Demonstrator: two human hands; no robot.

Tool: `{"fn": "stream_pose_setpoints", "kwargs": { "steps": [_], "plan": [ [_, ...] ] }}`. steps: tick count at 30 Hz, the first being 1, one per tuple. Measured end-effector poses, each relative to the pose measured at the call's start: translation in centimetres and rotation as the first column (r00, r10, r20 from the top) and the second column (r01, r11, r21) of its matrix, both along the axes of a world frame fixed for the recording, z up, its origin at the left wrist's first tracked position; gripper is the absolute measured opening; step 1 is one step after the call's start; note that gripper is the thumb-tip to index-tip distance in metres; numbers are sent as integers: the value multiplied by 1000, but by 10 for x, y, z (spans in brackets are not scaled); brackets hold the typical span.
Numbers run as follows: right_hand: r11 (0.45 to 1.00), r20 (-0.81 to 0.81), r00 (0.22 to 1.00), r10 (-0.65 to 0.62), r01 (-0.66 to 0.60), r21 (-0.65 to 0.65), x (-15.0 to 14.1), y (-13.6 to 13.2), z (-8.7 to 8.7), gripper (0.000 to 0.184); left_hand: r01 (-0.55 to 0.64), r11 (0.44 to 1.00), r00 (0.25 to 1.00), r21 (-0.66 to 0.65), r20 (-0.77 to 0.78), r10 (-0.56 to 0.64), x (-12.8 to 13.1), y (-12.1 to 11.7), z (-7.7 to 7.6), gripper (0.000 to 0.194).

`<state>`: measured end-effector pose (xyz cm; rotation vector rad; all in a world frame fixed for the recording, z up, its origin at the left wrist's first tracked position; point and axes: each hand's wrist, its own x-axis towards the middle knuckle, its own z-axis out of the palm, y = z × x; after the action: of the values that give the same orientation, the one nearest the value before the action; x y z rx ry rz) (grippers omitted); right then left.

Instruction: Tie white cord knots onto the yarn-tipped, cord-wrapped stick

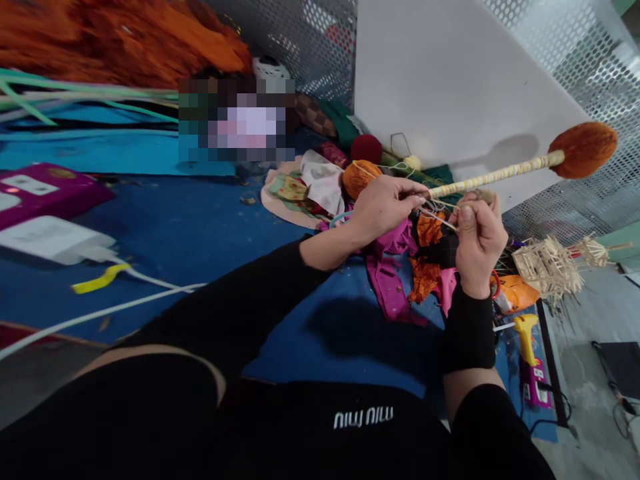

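My left hand point(383, 205) pinches the near end of a thin stick point(493, 175) wound with pale yellow and white yarn. The stick points up to the right and ends in a fuzzy rust-orange ball point(585, 151). My right hand point(479, 227) is closed on a light yarn strand point(440, 218) that runs across to the stick's end by my left fingers. Below and behind my hands lie an orange yarn ball point(361, 177), a dark red ball point(367, 149) and magenta fabric scraps point(387, 283).
On the blue table point(200, 200) are a purple power strip point(50, 190), a white charger point(55, 239) with its cable, and a yellow glue gun point(527, 337) at the right edge. A white board point(450, 73) leans against perforated metal. Orange fabric point(125, 40) is heaped at the back left.
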<state>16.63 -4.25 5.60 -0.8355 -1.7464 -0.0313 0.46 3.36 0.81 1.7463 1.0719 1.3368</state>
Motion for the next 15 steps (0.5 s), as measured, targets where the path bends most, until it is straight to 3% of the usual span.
{"fn": "stream_pose_setpoints", "kwargs": {
  "steps": [8,15],
  "plan": [
    [990,16,998,65,-62,-126,6,14,-6,46,-116,992,943,59,-308,128,1,-18,10,24],
    [973,-76,996,56,-71,-219,14,35,-20,48,-123,963,846,241,-482,229,4,-28,10,26]
  ]
}}
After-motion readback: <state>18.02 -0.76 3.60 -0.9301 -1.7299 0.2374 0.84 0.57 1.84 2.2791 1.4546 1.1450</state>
